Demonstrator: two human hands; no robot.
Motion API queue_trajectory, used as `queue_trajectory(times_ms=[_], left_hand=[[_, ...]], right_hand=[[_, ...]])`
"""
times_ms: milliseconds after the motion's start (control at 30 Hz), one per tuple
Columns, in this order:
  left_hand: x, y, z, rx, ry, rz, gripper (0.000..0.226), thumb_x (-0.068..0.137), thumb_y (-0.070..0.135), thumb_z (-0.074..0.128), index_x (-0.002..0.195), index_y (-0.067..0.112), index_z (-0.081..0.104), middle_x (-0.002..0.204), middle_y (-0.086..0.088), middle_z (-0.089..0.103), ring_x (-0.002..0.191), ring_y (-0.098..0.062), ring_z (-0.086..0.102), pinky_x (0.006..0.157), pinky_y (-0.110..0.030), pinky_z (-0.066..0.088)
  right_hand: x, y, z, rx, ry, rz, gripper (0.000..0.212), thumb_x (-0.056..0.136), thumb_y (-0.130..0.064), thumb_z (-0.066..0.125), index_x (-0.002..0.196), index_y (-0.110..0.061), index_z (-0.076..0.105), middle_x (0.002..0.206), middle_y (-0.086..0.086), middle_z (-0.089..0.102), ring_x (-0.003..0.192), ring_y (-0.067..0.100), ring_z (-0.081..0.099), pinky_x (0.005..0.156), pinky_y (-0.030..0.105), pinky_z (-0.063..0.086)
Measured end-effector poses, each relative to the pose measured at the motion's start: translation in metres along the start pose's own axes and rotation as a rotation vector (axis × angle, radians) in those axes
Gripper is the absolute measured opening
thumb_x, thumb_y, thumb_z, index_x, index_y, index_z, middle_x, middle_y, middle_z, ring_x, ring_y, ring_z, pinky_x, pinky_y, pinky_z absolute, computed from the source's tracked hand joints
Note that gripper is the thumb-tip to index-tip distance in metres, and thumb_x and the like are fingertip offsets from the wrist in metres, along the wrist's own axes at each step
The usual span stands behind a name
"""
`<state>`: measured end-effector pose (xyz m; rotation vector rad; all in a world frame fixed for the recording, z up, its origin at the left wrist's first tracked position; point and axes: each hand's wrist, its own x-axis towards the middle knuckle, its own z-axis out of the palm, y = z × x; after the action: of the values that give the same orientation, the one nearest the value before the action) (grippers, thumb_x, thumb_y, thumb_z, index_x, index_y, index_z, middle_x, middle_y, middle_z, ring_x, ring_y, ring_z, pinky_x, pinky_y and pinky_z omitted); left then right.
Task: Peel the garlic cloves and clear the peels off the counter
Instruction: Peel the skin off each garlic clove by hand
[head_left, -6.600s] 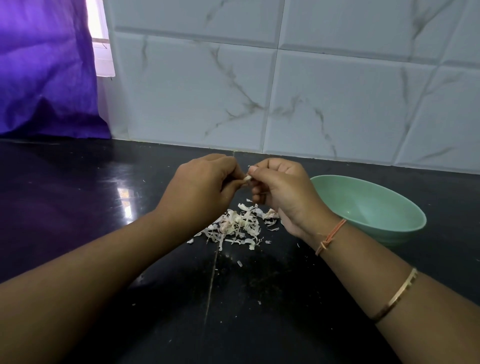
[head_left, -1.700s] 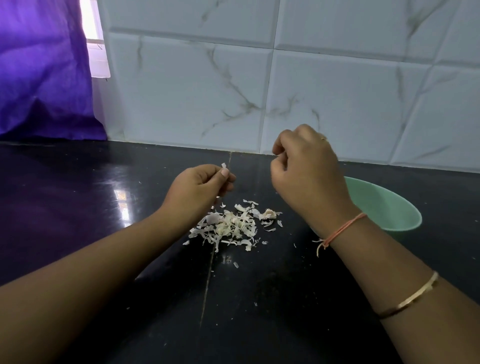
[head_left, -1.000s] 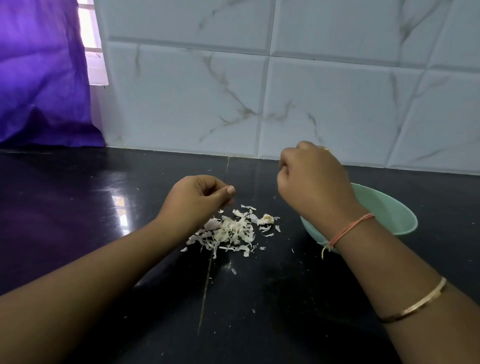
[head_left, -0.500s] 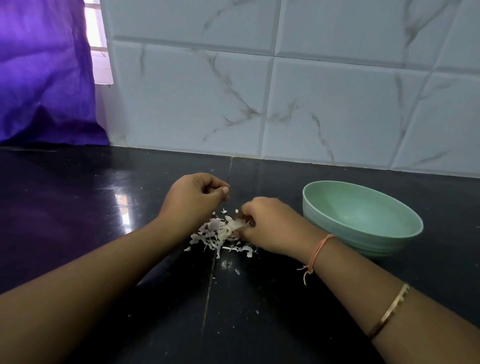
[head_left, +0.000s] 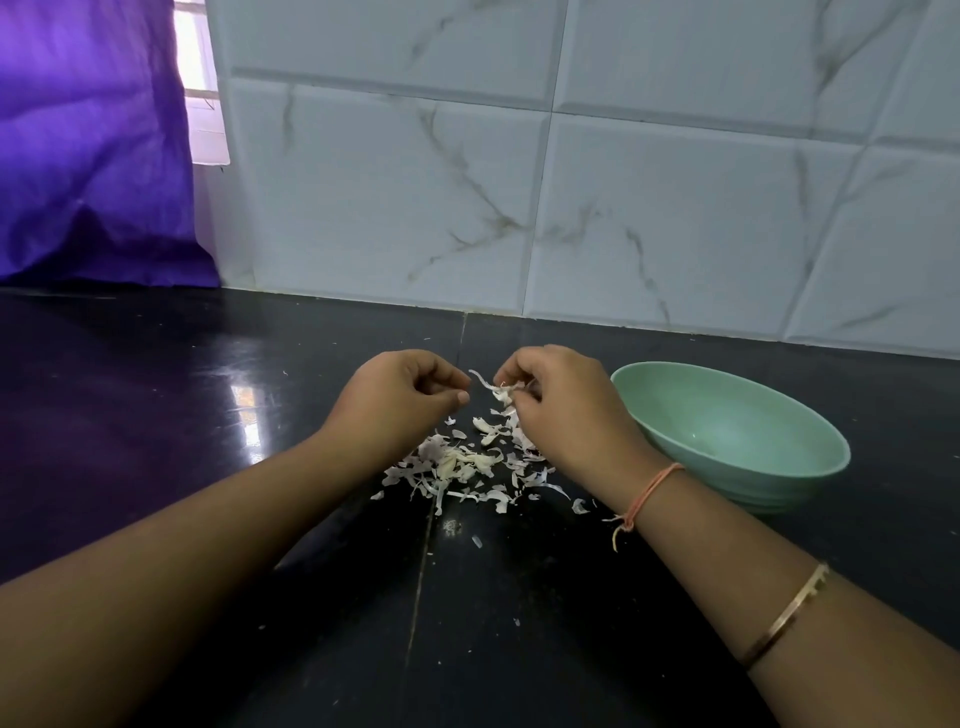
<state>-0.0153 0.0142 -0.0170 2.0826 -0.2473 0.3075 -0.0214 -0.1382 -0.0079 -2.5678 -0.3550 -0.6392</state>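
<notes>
Just below my right hand (head_left: 558, 410), which pinches a few papery white garlic peels (head_left: 493, 387), the loose peel pile (head_left: 467, 467) lies uncleared on the glossy black counter (head_left: 156, 415), my left hand's (head_left: 400, 400) fingertips pressed together, seemingly on nothing.

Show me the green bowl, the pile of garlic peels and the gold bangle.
green bowl (head_left: 826, 470): head view, near rim.
pile of garlic peels (head_left: 457, 465): head view, middle of heap.
gold bangle (head_left: 787, 616): head view, band on right forearm.

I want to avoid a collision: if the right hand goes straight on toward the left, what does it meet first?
Probably the left hand, just across a small gap from the right hand, which pinches garlic peels; depth is uncertain.
</notes>
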Motion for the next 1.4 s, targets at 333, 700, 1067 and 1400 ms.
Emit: queue_trajectory(times_ms=[333,700,1067,1400], left_hand=[[0.0024,-0.0033,-0.0007,-0.004,0.014,0.02,0.019,0.08,0.014,0.07,0.076,0.032,0.063,0.079,0.001,0.069,0.072,-0.01,0.062,0.076,-0.029,0.052],[0.0039,-0.0019,-0.002,-0.024,0.061,0.039,0.015,0.082,0.014,0.068,0.079,0.029,0.065,0.074,0.006,0.066,0.063,-0.002,0.057,0.061,-0.017,0.046],[0.0004,0.0026,-0.0002,-0.045,0.014,0.058,0.018,0.088,0.016,0.061,0.078,0.03,0.066,0.075,0.005,0.068,0.082,-0.021,0.066,0.078,-0.033,0.051],[0.0016,0.0021,0.0004,-0.141,-0.014,0.145,0.023,0.079,0.012,0.07,0.079,0.035,0.067,0.069,0.01,0.064,0.066,-0.004,0.059,0.072,-0.027,0.05]], right_hand=[[0.0002,0.0023,0.0041,0.029,-0.053,0.022,0.031,0.085,-0.012,0.061,0.115,-0.015,0.062,0.111,0.003,0.055,0.097,0.016,0.059,0.09,0.031,0.046],[-0.0055,-0.0029,0.0022,-0.108,-0.398,-0.098,0.011,0.083,-0.019,0.061,0.091,-0.016,0.069,0.085,-0.007,0.056,0.086,0.013,0.057,0.073,0.023,0.044],[-0.0039,0.0007,0.0022,0.062,-0.111,-0.017,0.004,0.08,-0.018,0.059,0.077,-0.017,0.062,0.077,-0.004,0.064,0.077,0.017,0.06,0.073,0.032,0.05],[-0.0038,-0.0045,-0.0005,0.339,0.126,-0.117,0.004,0.081,-0.008,0.063,0.079,-0.011,0.064,0.068,-0.007,0.061,0.065,0.009,0.059,0.067,0.03,0.052]])
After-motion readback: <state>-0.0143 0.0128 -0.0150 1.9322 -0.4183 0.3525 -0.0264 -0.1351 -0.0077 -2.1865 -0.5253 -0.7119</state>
